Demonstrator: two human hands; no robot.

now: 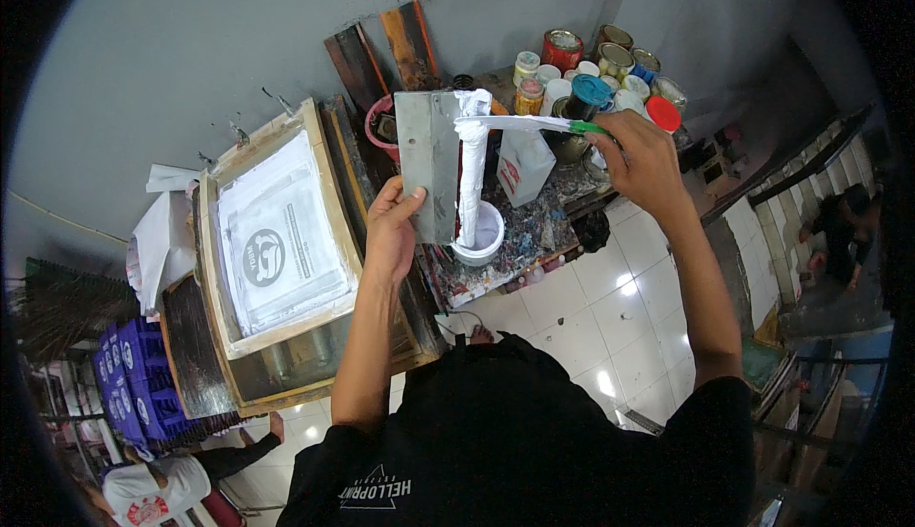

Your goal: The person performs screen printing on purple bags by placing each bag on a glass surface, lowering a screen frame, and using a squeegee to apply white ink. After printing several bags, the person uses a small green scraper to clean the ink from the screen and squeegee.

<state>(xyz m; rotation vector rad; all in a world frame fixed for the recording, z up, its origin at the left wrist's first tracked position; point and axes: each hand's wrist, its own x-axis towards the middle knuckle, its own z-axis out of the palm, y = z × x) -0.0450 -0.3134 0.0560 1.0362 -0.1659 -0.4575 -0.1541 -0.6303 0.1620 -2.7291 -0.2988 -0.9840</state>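
Note:
My left hand (pixel 392 230) grips a flat grey squeegee (pixel 426 165) held upright, thumb across its face. Thick white ink (pixel 472 179) coats the squeegee's right-hand edge from top to bottom. In my right hand (pixel 640 160) is a spatula (pixel 534 124) with a green handle, its long blade smeared white. The blade points left, and its tip touches the ink near the squeegee's top. Below the coated edge stands a round white tub (pixel 488 241) with white ink inside, on the stained worktable (pixel 548 236).
At left, a wooden-framed printing screen (pixel 214 260) rests on a bench. Several paint cans and jars (pixel 562 49) crowd the table's back. A white jug (pixel 524 167) and pink container (pixel 381 127) stand near the squeegee. Two wooden squeegees (pixel 410 46) lean on the wall. People appear lower left and far right.

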